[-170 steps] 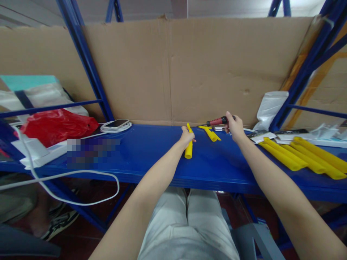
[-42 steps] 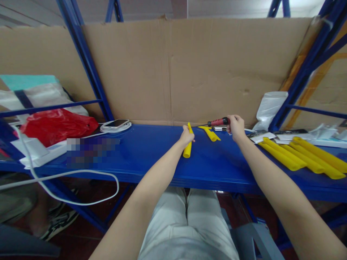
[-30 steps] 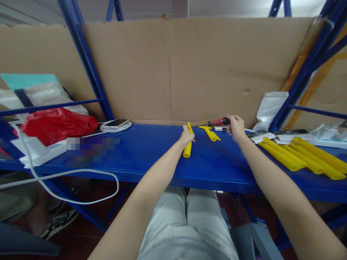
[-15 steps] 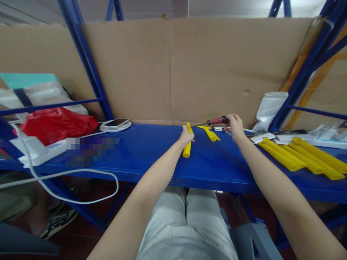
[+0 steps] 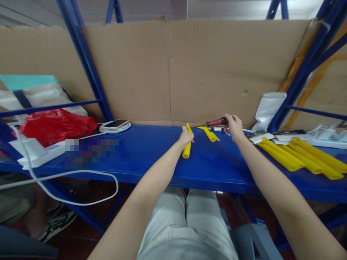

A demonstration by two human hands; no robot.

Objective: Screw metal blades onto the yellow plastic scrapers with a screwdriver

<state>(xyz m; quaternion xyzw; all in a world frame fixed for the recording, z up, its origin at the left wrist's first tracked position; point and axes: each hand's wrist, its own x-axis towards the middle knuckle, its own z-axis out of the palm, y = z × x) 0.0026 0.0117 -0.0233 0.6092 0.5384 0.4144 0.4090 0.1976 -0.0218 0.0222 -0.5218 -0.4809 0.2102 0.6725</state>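
Note:
My left hand point(image 5: 185, 136) is closed around a yellow plastic tube point(image 5: 186, 151), whose open lower end points toward me above the blue shelf. My right hand point(image 5: 234, 127) grips the end of a screwdriver point(image 5: 216, 122) with a red and black handle. The screwdriver lies nearly level, its thin dark shaft reaching left to the tube's upper part beside my left fingers. Whether the tip touches or enters the tube is too small to tell. Just behind and right of the held tube lies another yellow piece point(image 5: 209, 134), with a flared, pointed shape.
Several yellow tubes point(image 5: 303, 159) lie on the blue shelf point(image 5: 151, 151) at the right, near a white plastic bag point(image 5: 269, 110). At the left are a phone point(image 5: 117, 124) on a coiled cable, a red bag point(image 5: 58, 124) and a power strip point(image 5: 40, 157). Cardboard point(image 5: 130, 72) stands behind.
The view has shifted very slightly. Both hands keep the same holds on the yellow tube and the screwdriver, with hardly any visible movement.

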